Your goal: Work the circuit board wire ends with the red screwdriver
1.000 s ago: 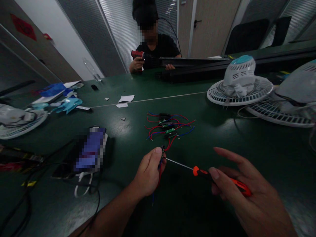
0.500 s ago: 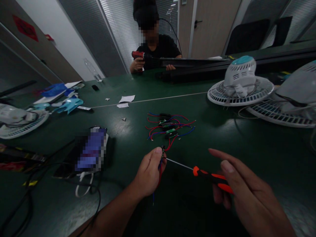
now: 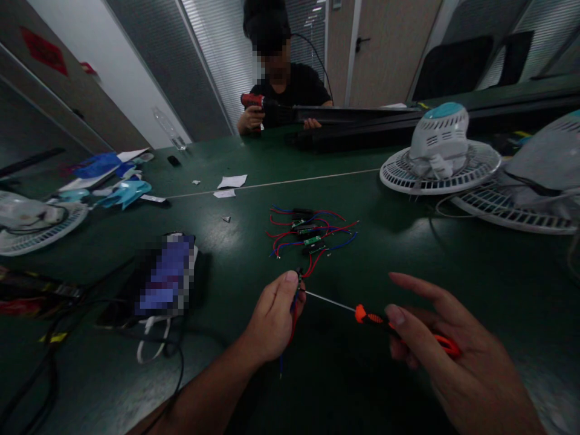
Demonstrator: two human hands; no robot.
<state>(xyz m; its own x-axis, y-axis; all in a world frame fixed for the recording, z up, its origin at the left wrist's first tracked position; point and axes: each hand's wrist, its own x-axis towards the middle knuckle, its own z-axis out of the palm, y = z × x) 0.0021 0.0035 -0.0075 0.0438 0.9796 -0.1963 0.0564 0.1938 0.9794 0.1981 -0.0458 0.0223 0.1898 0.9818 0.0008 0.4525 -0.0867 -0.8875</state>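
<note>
My left hand (image 3: pixel 274 315) pinches a small circuit module (image 3: pixel 299 279) with red and blue wires, mostly hidden by the fingers. In my right hand (image 3: pixel 446 338) is an orange-and-black screwdriver (image 3: pixel 374 317), its handle between thumb and curled fingers while the index finger is stretched out. The screwdriver's shaft points left and its tip meets the module at my left fingertips. Just beyond, several green circuit boards (image 3: pixel 312 240) with black parts and red and blue wires lie in a stack on the green table (image 3: pixel 235 266).
White fan parts (image 3: pixel 439 148) stand at the right. Across the table a person (image 3: pixel 299 84) holds a red drill (image 3: pixel 252 101) against long black bars (image 3: pixel 353 138). A pixelated phone (image 3: pixel 165 275) and cables lie left, beyond them blue gloves (image 3: pixel 127 193) and a bottle (image 3: pixel 170 128).
My right thumb has moved back and down along the screwdriver's handle, and the handle sits differently among the fingers. My left hand has stayed in place on the module.
</note>
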